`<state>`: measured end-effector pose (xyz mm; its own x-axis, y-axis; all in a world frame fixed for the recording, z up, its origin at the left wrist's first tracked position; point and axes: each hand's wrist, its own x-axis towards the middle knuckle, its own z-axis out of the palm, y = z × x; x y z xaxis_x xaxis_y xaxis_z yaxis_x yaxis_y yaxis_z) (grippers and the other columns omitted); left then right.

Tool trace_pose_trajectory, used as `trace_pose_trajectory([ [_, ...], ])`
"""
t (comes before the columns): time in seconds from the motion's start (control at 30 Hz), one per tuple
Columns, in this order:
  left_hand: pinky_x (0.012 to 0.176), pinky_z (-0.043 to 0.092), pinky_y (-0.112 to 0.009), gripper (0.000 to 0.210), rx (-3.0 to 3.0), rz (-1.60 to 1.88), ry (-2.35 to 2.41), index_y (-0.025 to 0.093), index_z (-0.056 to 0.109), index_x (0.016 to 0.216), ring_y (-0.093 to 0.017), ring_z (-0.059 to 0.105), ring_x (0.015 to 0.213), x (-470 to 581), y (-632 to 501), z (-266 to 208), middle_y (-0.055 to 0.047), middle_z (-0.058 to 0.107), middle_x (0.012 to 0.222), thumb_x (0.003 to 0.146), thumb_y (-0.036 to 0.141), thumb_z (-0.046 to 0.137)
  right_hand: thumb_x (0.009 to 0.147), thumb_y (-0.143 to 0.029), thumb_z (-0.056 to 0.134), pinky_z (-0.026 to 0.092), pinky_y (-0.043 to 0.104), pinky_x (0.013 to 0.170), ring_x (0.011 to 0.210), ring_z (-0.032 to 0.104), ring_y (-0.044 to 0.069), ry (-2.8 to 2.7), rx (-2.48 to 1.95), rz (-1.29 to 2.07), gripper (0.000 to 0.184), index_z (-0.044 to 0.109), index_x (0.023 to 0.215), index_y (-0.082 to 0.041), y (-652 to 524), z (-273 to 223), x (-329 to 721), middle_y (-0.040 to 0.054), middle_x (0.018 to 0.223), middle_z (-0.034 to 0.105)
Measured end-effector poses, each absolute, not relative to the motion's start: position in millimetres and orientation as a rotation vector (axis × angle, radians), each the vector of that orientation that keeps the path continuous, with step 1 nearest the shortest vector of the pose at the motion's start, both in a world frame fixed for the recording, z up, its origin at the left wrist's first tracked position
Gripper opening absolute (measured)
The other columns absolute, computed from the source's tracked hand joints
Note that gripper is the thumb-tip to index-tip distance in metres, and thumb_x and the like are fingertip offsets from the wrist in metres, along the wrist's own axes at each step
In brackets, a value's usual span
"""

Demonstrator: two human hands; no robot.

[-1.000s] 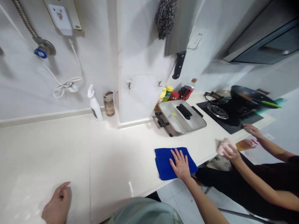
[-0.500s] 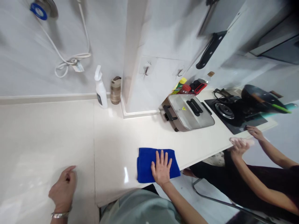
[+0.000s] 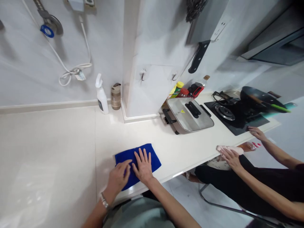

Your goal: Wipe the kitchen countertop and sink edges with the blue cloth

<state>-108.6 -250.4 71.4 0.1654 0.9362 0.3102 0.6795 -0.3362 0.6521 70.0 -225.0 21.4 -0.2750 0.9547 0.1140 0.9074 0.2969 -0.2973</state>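
A folded blue cloth (image 3: 155,161) lies on the white countertop (image 3: 175,148) near its front edge. My right hand (image 3: 143,166) rests flat on the cloth with fingers spread. Over the cloth's left part is my left hand (image 3: 118,178), its fingers loosely bent and the thumb apart from them. Blue shows through the gap between its thumb and fingers, and I see nothing gripped there. Whether the left fingertips touch the cloth is unclear.
A white spray bottle (image 3: 102,96) and a brown bottle (image 3: 116,97) stand by the wall. Right of the pillar sits a lidded electric pan (image 3: 182,118), then a stove (image 3: 239,118) with a wok (image 3: 256,99). At right, another person's hand (image 3: 231,160) presses a pale cloth (image 3: 234,148).
My right hand and the blue cloth have slid left along the counter. My left hand has come right, from the bare counter to over the cloth. The other person's pale cloth has moved left.
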Motion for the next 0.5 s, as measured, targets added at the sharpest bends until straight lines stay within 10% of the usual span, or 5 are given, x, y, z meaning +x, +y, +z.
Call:
trace_pose_trajectory([
  [0.2, 0.119, 0.037, -0.05, 0.052, 2.468, 0.686, 1.162, 0.022, 0.047, 0.144, -0.021, 0.042, 0.141, -58, -216, 52, -0.006, 0.052, 0.147, 0.093, 0.011, 0.044, 0.094, -0.013, 0.039, 0.033, 0.056, 0.119, 0.147, 0.032, 0.024, -2.27, -1.376, 0.333, 0.057, 0.038, 0.15, -0.014, -243, 19, 120, 0.0146, 0.152, 0.046],
  [0.5, 0.12, 0.032, -0.056, 0.062, 2.708, 0.372, 1.177, 0.025, 0.027, 0.156, -0.025, 0.024, 0.15, -91, -247, 44, -0.004, 0.033, 0.16, 0.098, 0.02, 0.047, 0.091, -0.01, 0.043, 0.058, 0.044, 0.099, 0.115, 0.065, 0.021, -1.927, -1.185, 0.506, 0.038, 0.067, 0.118, -0.022, -235, 29, 132, 0.0103, 0.118, 0.071],
])
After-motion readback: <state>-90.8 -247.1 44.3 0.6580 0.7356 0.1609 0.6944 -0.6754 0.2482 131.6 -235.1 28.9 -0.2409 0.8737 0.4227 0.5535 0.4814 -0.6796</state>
